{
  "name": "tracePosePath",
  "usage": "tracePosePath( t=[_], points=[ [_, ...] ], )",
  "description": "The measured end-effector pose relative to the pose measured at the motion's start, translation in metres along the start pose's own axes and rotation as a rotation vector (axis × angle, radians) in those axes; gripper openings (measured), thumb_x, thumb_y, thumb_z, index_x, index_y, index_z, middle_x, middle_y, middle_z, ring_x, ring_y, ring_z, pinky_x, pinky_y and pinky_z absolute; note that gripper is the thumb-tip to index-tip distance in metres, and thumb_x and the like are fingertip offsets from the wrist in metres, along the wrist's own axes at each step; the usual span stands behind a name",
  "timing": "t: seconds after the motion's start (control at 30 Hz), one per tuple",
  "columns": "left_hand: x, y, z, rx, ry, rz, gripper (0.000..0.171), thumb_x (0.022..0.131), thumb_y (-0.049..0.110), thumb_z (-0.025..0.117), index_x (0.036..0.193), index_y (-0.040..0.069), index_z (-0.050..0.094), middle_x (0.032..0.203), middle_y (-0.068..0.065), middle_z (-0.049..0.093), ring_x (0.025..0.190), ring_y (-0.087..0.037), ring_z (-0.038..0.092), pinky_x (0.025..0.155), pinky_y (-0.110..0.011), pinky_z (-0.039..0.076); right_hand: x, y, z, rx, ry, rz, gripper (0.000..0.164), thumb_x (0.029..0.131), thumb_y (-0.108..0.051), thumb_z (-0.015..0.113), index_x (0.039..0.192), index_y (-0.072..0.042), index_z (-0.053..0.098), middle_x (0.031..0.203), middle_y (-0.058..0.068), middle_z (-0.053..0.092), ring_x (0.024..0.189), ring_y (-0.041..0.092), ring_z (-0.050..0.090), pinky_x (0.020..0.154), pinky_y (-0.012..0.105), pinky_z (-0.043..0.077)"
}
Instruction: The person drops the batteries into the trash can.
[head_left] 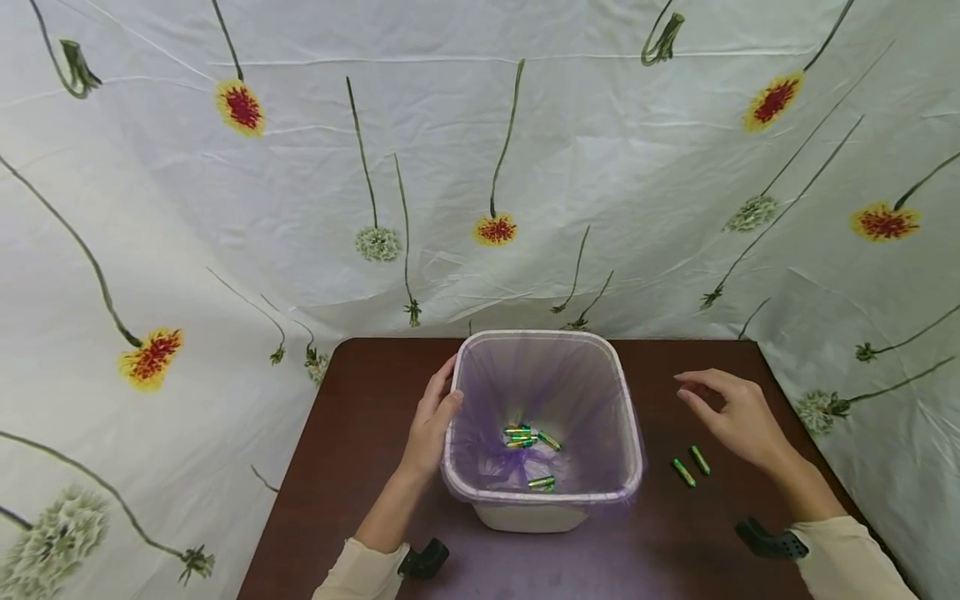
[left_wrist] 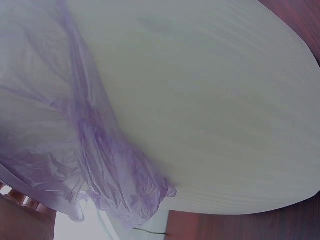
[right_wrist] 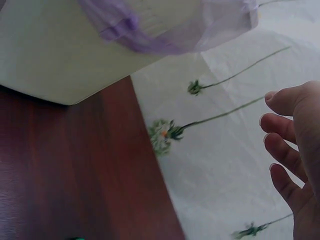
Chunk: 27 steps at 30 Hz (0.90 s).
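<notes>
A pale waste bin (head_left: pixel 528 518) with a purple translucent bag (head_left: pixel 577 392) over its rim stands on the table. Several green-and-gold batteries (head_left: pixel 550 440) lie at its bottom. My left hand (head_left: pixel 431 429) rests against the bin's left rim, fingers along the outside and thumb at the edge; in the left wrist view its fingers (left_wrist: pixel 30 205) show beside the bag's edge. To the bin's right, my right hand (head_left: pixel 738 417) hovers with loosely bent fingers, thumb and index apart, holding nothing. Two more batteries (head_left: pixel 683 472) lie on the table between it and the bin.
The dark wooden table (head_left: pixel 337 467) ends at a floral white cloth (head_left: pixel 450 275) hung behind and on both sides. In the right wrist view the bag's loose purple hem (right_wrist: pixel 175 42) hangs from the bin's rim. Each wrist wears a black strap (head_left: pixel 425 558).
</notes>
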<state>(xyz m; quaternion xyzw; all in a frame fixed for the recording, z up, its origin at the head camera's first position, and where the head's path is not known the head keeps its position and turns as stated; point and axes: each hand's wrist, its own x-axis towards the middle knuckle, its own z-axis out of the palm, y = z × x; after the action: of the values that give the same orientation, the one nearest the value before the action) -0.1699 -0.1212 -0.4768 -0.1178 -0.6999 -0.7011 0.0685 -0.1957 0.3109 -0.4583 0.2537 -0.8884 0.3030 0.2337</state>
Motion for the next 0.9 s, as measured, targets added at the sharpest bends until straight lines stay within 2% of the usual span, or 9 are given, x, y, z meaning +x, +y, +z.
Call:
tracePosePath(
  t=[0.13, 0.27, 0.47, 0.6, 0.73, 0.9],
  points=[
    [0.000, -0.001, 0.001, 0.000, 0.003, -0.005, 0.056, 0.106, 0.012, 0.045, 0.161, 0.005, 0.034, 0.159, -0.013, 0.038, 0.137, -0.032, 0.041, 0.104, -0.027, 0.039, -0.015, 0.008, 0.009, 0.006, 0.014, 0.049, 0.030, 0.081, 0.008, 0.081, 0.108, -0.004, 0.077, 0.093, 0.001, 0.074, 0.084, 0.010, 0.064, 0.072, 0.015, 0.044],
    [0.001, -0.001, 0.001, -0.002, 0.000, 0.001, 0.056, 0.106, 0.012, 0.044, 0.161, 0.005, 0.034, 0.159, -0.014, 0.038, 0.136, -0.033, 0.042, 0.103, -0.027, 0.040, -0.030, 0.016, 0.017, 0.014, 0.015, 0.121, 0.027, 0.084, 0.006, 0.080, 0.109, -0.004, 0.077, 0.095, 0.005, 0.074, 0.086, 0.004, 0.062, 0.073, 0.012, 0.044],
    [0.001, 0.000, 0.000, -0.012, -0.008, 0.006, 0.056, 0.107, 0.012, 0.044, 0.161, 0.006, 0.034, 0.159, -0.014, 0.038, 0.136, -0.033, 0.042, 0.103, -0.027, 0.041, -0.055, 0.024, 0.031, 0.018, -0.012, 0.218, 0.023, 0.088, 0.000, 0.079, 0.110, -0.006, 0.077, 0.100, 0.004, 0.074, 0.088, 0.003, 0.062, 0.073, 0.015, 0.045],
    [0.001, 0.000, 0.000, -0.004, -0.005, 0.001, 0.056, 0.107, 0.013, 0.044, 0.161, 0.006, 0.034, 0.160, -0.013, 0.037, 0.138, -0.032, 0.040, 0.105, -0.028, 0.039, -0.073, 0.030, 0.043, 0.029, -0.003, 0.258, 0.025, 0.087, 0.002, 0.080, 0.110, -0.006, 0.077, 0.100, 0.005, 0.073, 0.086, 0.006, 0.062, 0.069, 0.020, 0.048],
    [0.000, 0.001, -0.001, 0.004, 0.000, -0.005, 0.056, 0.107, 0.013, 0.044, 0.161, 0.006, 0.034, 0.161, -0.013, 0.036, 0.140, -0.032, 0.039, 0.106, -0.027, 0.037, -0.099, 0.036, 0.059, 0.026, 0.040, 0.327, 0.026, 0.085, 0.004, 0.081, 0.110, -0.004, 0.077, 0.099, 0.006, 0.071, 0.080, 0.007, 0.060, 0.065, 0.020, 0.047],
    [0.000, 0.002, -0.001, -0.002, -0.018, 0.001, 0.056, 0.107, 0.013, 0.044, 0.162, 0.006, 0.033, 0.162, -0.013, 0.034, 0.141, -0.032, 0.038, 0.105, -0.027, 0.038, -0.140, 0.043, 0.084, -0.011, 0.077, 0.465, 0.027, 0.087, 0.001, 0.080, 0.113, -0.003, 0.076, 0.102, 0.009, 0.070, 0.081, 0.009, 0.061, 0.063, 0.018, 0.048]
  ],
)
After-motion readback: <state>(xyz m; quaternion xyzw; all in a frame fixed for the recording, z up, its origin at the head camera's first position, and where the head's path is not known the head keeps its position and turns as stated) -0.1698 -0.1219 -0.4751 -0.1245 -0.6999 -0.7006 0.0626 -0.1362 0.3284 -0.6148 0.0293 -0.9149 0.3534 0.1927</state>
